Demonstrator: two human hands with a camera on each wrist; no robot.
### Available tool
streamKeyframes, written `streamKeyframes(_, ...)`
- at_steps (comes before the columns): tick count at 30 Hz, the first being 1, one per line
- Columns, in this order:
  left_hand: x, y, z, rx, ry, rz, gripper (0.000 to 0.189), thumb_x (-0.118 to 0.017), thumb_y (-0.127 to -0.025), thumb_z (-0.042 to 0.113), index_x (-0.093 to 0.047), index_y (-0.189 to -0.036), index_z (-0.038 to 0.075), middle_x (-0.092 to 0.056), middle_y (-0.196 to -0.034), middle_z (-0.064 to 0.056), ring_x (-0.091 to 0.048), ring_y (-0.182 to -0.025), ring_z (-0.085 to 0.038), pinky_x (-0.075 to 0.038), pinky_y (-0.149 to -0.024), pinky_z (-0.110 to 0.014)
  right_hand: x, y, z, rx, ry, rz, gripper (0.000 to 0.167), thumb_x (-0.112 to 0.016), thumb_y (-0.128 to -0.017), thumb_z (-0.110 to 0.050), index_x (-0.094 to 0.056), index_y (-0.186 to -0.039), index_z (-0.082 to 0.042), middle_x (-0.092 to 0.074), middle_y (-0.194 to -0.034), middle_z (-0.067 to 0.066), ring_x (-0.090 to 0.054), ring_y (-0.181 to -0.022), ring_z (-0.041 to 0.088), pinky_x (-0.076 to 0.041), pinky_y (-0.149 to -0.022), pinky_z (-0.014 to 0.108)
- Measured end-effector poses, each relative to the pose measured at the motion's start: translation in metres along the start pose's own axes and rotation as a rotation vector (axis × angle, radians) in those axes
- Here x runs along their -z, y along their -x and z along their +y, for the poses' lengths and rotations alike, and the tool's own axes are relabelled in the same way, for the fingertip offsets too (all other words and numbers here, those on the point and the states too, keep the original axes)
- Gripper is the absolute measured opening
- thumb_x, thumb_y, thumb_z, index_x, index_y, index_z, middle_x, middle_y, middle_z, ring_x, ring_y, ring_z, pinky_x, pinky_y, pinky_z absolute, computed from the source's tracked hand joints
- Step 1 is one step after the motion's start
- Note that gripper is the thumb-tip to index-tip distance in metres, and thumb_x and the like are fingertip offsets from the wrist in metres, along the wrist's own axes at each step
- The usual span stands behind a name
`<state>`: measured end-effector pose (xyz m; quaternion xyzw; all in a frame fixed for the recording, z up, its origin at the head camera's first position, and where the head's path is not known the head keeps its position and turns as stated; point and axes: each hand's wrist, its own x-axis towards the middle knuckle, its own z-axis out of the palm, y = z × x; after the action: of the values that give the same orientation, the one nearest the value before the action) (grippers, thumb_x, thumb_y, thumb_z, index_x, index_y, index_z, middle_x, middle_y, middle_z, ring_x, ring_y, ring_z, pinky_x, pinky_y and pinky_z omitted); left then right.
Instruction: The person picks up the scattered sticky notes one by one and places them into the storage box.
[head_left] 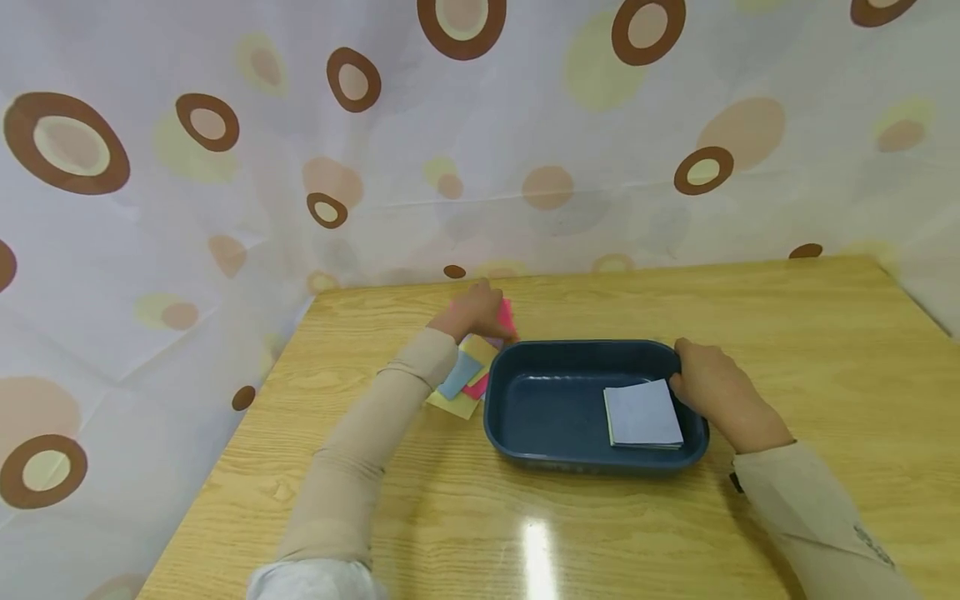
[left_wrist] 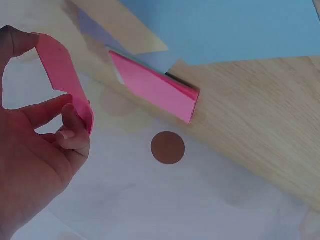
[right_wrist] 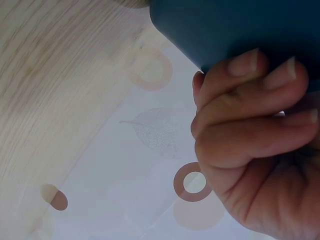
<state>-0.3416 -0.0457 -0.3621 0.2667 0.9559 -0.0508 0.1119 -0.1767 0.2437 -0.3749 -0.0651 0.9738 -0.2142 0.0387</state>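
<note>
My left hand [head_left: 472,312] is past the far left corner of a dark blue plastic tub [head_left: 592,463]. In the left wrist view its thumb and fingers pinch a bent pink paper note [left_wrist: 61,70]. Another pink pad of notes [left_wrist: 155,89] lies on the table beside that hand. Blue, yellow and pink notes [head_left: 461,375] overlap in a loose pile left of the tub. My right hand [head_left: 723,393] grips the tub's right rim, fingers curled in the right wrist view. Inside the tub, at its right end, sits a squarish stack of notes [head_left: 643,413], pale on top.
A wooden table [head_left: 600,533] carries everything. Behind it and along the left hangs a white cloth [head_left: 525,125] with brown and yellow rounds, meeting the table's back edge just beyond my left hand.
</note>
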Motion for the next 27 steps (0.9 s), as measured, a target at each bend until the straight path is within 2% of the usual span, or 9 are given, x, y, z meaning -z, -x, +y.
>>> streamKeyframes(4,0.013,0.005,-0.004,-0.037,0.087,0.097,0.052,-0.068,-0.082,0.041,-0.057,-0.115,0.002,-0.05,-0.111,-0.015,-0.05,-0.095,-0.024,-0.047,-0.078,-0.033,0.001,0.001,0.001,0.002,0.012,0.015,0.037,-0.056,-0.085,0.003,-0.045,-0.114,0.023,-0.057,-0.098,0.04,-0.06,-0.073,0.038,-0.05,-0.062,0.048)
streamKeyframes(8,0.024,0.017,0.0,-0.071,0.146,0.15,0.07,-0.066,-0.082,0.043,-0.046,-0.138,0.006,-0.047,-0.119,-0.013,-0.053,-0.083,-0.019,-0.046,-0.069,-0.03,0.001,0.001,0.001,-0.009,0.01,0.004,0.04,-0.056,-0.086,0.002,-0.043,-0.117,0.023,-0.057,-0.101,0.04,-0.061,-0.074,0.038,-0.05,-0.061,0.047)
streamKeyframes(11,0.033,0.029,0.013,-0.124,0.156,0.178,0.077,-0.065,-0.082,0.046,-0.041,-0.145,0.009,-0.048,-0.123,-0.01,-0.055,-0.08,-0.017,-0.046,-0.068,-0.028,0.001,0.001,0.0,-0.01,0.008,-0.002,0.042,-0.056,-0.086,0.002,-0.043,-0.119,0.023,-0.056,-0.104,0.041,-0.061,-0.075,0.038,-0.05,-0.062,0.048)
streamKeyframes(13,0.038,0.038,0.027,-0.174,0.143,0.183,0.078,-0.065,-0.082,0.047,-0.04,-0.145,0.009,-0.049,-0.123,-0.009,-0.056,-0.083,-0.017,-0.047,-0.069,-0.028,0.0,0.0,0.0,-0.008,0.008,-0.001,0.042,-0.056,-0.086,0.002,-0.043,-0.119,0.023,-0.056,-0.105,0.041,-0.061,-0.076,0.038,-0.05,-0.063,0.048)
streamKeyframes(16,0.044,0.047,0.054,-0.246,0.066,0.162,0.079,-0.062,-0.084,0.051,-0.039,-0.145,0.008,-0.05,-0.128,-0.008,-0.058,-0.097,-0.018,-0.05,-0.076,-0.031,0.001,-0.002,0.002,-0.004,0.007,0.003,0.038,-0.056,-0.086,0.002,-0.044,-0.117,0.022,-0.057,-0.103,0.039,-0.06,-0.075,0.037,-0.05,-0.064,0.048)
streamKeyframes(20,0.043,0.054,0.093,-0.334,-0.114,0.127,0.08,-0.056,-0.085,0.059,-0.041,-0.145,0.008,-0.051,-0.136,-0.006,-0.048,-0.118,-0.019,-0.048,-0.089,-0.032,0.001,-0.005,0.003,-0.006,0.0,-0.001,0.036,-0.055,-0.086,0.002,-0.045,-0.114,0.021,-0.058,-0.101,0.038,-0.059,-0.073,0.035,-0.049,-0.063,0.047)
streamKeyframes(24,0.034,0.051,0.125,-0.42,-0.271,0.127,0.075,-0.052,-0.085,0.063,-0.049,-0.139,0.011,-0.057,-0.127,-0.001,-0.044,-0.114,-0.018,-0.042,-0.091,-0.03,0.002,-0.007,0.004,-0.011,-0.011,-0.003,0.033,-0.056,-0.085,0.003,-0.047,-0.111,0.02,-0.058,-0.096,0.035,-0.057,-0.07,0.033,-0.049,-0.06,0.045)
streamKeyframes(27,0.027,0.044,0.143,-0.463,-0.328,0.096,0.071,-0.052,-0.084,0.064,-0.053,-0.133,0.012,-0.058,-0.119,0.0,-0.044,-0.108,-0.017,-0.039,-0.091,-0.031,0.004,-0.007,0.005,-0.006,-0.014,-0.003,0.032,-0.056,-0.084,0.002,-0.047,-0.109,0.02,-0.058,-0.094,0.035,-0.056,-0.07,0.033,-0.049,-0.06,0.045)
